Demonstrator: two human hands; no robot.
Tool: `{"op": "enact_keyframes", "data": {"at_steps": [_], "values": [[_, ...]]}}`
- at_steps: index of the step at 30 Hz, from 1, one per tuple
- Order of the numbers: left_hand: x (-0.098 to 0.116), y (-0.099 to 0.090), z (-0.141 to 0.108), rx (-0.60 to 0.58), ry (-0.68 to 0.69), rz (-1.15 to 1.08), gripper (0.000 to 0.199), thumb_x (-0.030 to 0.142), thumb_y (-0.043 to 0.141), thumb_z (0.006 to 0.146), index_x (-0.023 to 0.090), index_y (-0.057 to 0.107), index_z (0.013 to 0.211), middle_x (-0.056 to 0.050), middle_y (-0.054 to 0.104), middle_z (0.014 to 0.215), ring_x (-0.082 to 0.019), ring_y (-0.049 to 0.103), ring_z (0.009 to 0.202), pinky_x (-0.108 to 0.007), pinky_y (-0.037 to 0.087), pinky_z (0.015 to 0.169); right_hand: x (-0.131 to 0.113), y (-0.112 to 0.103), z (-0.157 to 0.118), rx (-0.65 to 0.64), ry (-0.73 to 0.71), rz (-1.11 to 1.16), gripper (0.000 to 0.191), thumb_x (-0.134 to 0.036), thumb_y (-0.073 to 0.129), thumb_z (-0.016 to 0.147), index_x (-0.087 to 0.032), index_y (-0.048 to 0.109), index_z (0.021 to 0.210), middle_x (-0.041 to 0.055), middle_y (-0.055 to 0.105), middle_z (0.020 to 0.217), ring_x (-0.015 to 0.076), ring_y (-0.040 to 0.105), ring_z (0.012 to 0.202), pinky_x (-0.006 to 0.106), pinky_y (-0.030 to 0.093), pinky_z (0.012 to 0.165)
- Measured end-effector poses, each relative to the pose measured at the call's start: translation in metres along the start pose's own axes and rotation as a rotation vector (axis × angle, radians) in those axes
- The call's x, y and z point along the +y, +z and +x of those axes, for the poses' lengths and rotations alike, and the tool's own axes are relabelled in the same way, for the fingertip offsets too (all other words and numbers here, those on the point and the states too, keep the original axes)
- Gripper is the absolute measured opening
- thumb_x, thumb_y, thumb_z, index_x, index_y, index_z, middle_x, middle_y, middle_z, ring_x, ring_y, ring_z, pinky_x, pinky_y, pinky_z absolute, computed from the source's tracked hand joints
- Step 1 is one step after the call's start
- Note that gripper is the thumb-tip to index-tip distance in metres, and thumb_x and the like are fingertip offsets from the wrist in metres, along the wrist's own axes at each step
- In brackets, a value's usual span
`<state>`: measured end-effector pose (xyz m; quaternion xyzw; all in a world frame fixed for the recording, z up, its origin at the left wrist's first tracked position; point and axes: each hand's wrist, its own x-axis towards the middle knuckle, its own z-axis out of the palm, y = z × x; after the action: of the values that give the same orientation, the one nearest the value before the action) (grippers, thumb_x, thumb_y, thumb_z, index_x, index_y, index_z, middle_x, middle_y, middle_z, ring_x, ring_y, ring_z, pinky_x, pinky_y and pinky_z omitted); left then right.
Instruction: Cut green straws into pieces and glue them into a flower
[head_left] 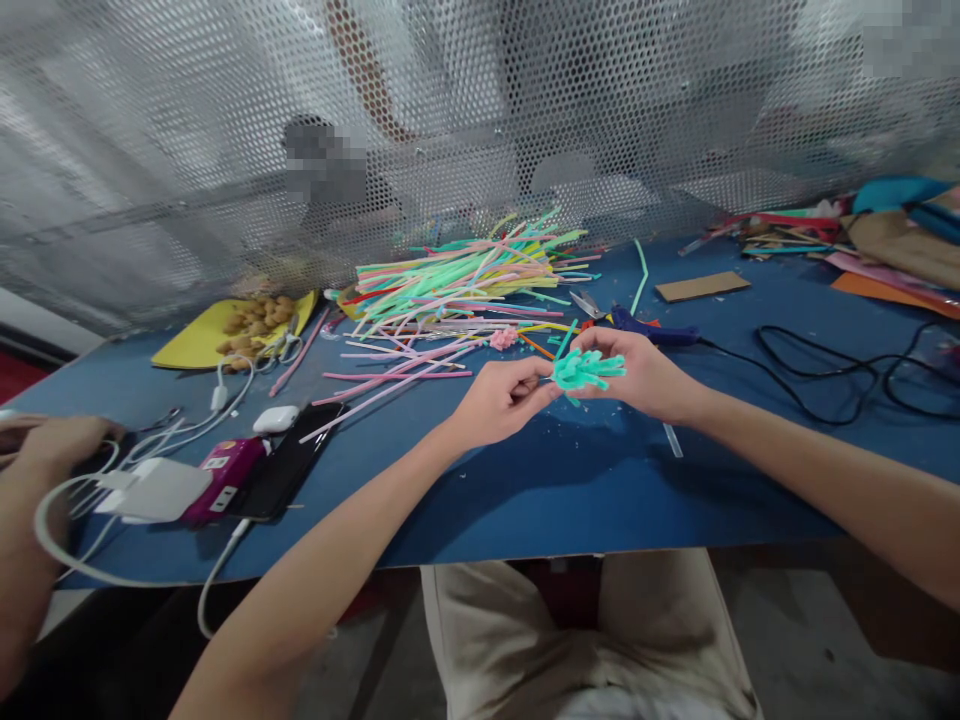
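Both of my hands meet above the front middle of the blue table, around a turquoise bundle of bent pipe cleaners (589, 370). My left hand (504, 398) pinches the bundle's left end between thumb and fingertips. From behind and to the right, my right hand (637, 372) holds the same bundle, its fingers partly hidden by the turquoise loops. Just beyond my hands lie a small pink pipe-cleaner piece (504, 339), a blue glue gun (654, 330) and scissors (586, 304).
A large pile of coloured pipe cleaners (465, 275) lies against the perforated metal screen (450, 120). To the left are a phone (289, 465), a purple power strip (225, 480), cables and another person's hand (60, 440). A cardboard strip (703, 287) and a black cord (795, 385) lie right.
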<state>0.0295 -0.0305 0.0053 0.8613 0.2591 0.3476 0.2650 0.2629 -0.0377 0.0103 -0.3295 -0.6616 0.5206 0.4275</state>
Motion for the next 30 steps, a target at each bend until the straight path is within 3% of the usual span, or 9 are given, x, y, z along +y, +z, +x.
{"op": "enact_keyframes", "data": {"at_steps": [16,22,25,30], "values": [[0.001,-0.002,0.004,0.026,0.063,0.074,0.019,0.035,0.066,0.095,0.017,0.067,0.089,0.009,0.028,0.058,-0.008,0.022,0.051,-0.022,0.02,0.051,-0.007,0.004,-0.004,-0.027,0.12,0.07,0.04,-0.022,0.091,0.061,-0.021,0.065,0.092,-0.0035,0.072,0.079,0.0118,0.065,0.07,0.025,0.053,0.066],[0.001,-0.004,0.001,0.057,0.095,0.178,0.018,0.034,0.065,0.096,0.017,0.067,0.102,0.009,0.031,0.059,-0.008,0.027,0.052,-0.021,0.025,0.054,-0.006,0.0,-0.001,-0.021,0.095,0.035,0.03,-0.028,0.089,0.067,-0.02,0.072,0.091,-0.0008,0.075,0.083,0.0153,0.068,0.075,0.031,0.057,0.072],[-0.001,-0.009,-0.002,0.037,0.118,0.293,0.028,0.039,0.064,0.097,0.017,0.066,0.115,0.006,0.048,0.063,-0.009,0.04,0.054,-0.022,0.033,0.056,-0.001,-0.015,0.004,0.048,0.042,-0.022,0.024,-0.034,0.084,0.076,-0.021,0.078,0.094,0.003,0.078,0.091,0.0166,0.07,0.08,0.032,0.057,0.076],[-0.01,-0.014,-0.003,-0.005,0.174,0.485,0.033,0.037,0.045,0.107,0.018,0.073,0.108,-0.004,0.07,0.08,-0.012,0.062,0.068,-0.023,0.042,0.063,0.007,-0.048,0.016,0.344,-0.111,-0.073,0.014,-0.032,0.083,0.078,-0.024,0.08,0.09,0.0009,0.076,0.087,0.0138,0.066,0.074,0.03,0.056,0.072]]}}
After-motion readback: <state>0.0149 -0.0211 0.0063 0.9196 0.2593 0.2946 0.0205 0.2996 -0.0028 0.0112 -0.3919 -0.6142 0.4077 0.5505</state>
